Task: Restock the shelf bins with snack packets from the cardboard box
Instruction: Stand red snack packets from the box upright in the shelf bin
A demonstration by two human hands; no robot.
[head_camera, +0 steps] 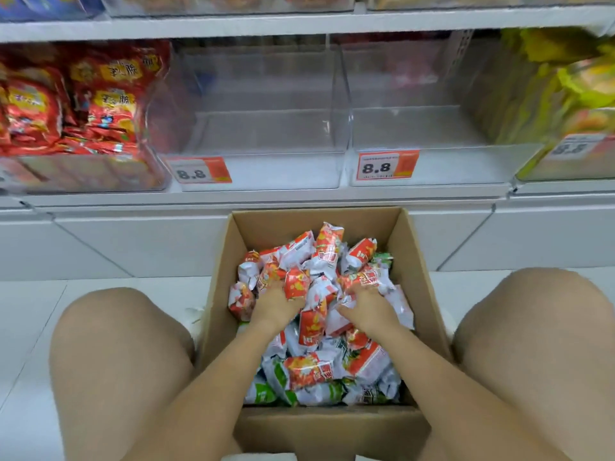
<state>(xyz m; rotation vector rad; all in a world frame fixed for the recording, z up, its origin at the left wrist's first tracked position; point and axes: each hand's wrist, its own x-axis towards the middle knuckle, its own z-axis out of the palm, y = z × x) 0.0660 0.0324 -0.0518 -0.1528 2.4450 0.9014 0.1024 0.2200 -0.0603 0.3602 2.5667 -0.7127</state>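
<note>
An open cardboard box [412, 261] stands on the floor between my knees, heaped with small red-and-white and green-and-white snack packets [309, 371]. Both hands are inside it. My left hand [278, 304] has its fingers dug into the pile, curled round a bunch of red packets. My right hand [366, 306] likewise grips a clump of red packets; its fingertips are hidden by them. Above the box, two clear shelf bins stand with nothing in them: the left empty bin [259, 174] and the right empty bin [442, 171], each with an 8.8 price tag.
A bin of red snack bags [76, 114] stands at the left of the shelf, a bin of yellow bags [565, 104] at the right. Another shelf of bins [233, 24] runs overhead. My bare knees flank the box on the white tiled floor [30, 321].
</note>
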